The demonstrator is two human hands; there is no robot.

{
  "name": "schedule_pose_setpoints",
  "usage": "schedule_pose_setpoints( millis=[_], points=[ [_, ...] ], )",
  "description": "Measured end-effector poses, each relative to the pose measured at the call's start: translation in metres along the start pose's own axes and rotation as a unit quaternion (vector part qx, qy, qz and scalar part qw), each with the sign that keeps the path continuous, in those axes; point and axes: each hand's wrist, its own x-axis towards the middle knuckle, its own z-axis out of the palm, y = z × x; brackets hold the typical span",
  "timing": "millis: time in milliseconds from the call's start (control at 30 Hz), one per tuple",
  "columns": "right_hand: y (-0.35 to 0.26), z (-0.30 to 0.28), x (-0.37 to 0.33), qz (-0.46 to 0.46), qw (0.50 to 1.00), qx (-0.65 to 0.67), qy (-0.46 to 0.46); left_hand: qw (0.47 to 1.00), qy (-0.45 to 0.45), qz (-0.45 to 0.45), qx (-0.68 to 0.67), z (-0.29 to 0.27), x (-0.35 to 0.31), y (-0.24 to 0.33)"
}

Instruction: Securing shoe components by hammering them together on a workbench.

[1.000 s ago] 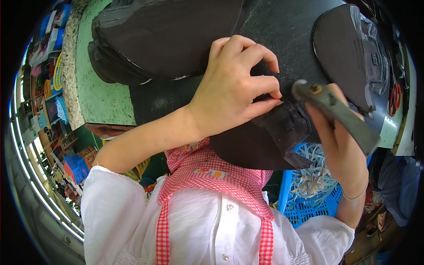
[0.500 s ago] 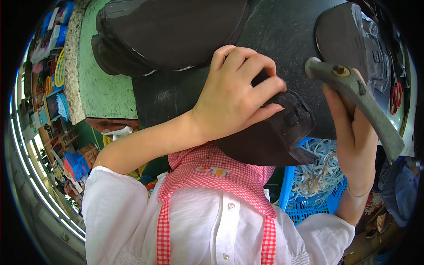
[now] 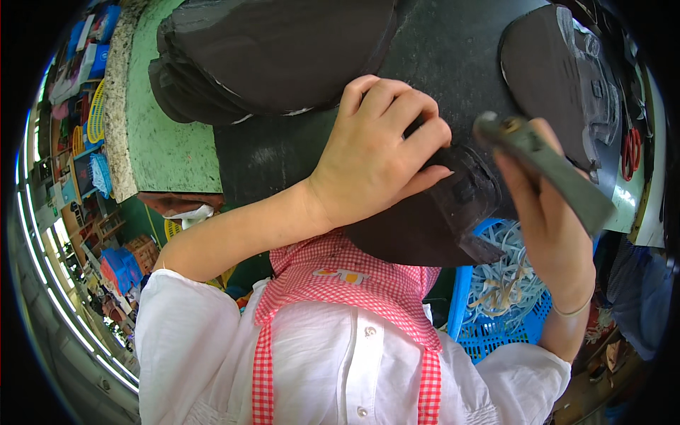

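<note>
A dark brown, curved flat piece [image 3: 418, 230], which looks like leather or a similar sheet, lies at the near edge of the black work surface [image 3: 262, 152]. My left hand [image 3: 375, 152] rests over it, fingers bent and pinched down at its raised, stitched-looking edge; the fingertips are partly hidden. In my right hand [image 3: 556, 219] is a hammer [image 3: 549, 159], gripped close to its metal head and slightly blurred. It is raised to the right of the piece, apart from it. The hammer's handle is mostly out of sight.
A stack of similar dark pieces [image 3: 283, 53] lies at the far left, another dark piece [image 3: 535, 67] at the far right. Red-handled scissors [image 3: 630, 152] lie beyond it. Below the near edge stands a blue basket [image 3: 462, 297] of pale strips [image 3: 503, 265]. A green tabletop [image 3: 170, 134] extends left.
The hammer and my right hand have moved left and tilted, coming nearer to my left hand. My left hand stays on the piece almost unmoved.
</note>
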Motion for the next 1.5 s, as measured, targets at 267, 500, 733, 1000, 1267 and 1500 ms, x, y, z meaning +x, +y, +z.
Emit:
schedule_pose_setpoints(
  millis=[267, 500, 733, 1000, 1267, 1500],
  points=[
    [0.012, 0.002, -0.003, -0.029, 0.992, 0.122, 0.034, 1.000, -0.010, 0.022, -0.014, -0.005, 0.009, 0.001],
    [0.073, -0.049, -0.007, 0.137, 0.936, 0.161, 0.281, 0.987, 0.043, 0.000, -0.152, -0.058, 0.018, -0.014],
    [0.150, -0.097, 0.022, 0.156, 0.896, -0.161, 0.382, 0.977, 0.186, -0.041, 0.100, -0.105, 0.081, -0.074],
    [0.054, -0.052, 0.000, 0.080, 0.932, 0.313, 0.166, 0.984, 0.049, 0.142, -0.093, 0.003, 0.131, -0.009],
    [0.072, -0.049, -0.007, 0.108, 0.916, 0.344, 0.175, 0.966, 0.029, 0.215, -0.140, 0.001, 0.122, 0.002],
    [0.070, -0.048, 0.009, 0.097, 0.924, 0.341, 0.147, 0.959, 0.081, 0.238, -0.131, -0.012, 0.101, 0.004]
  ],
)
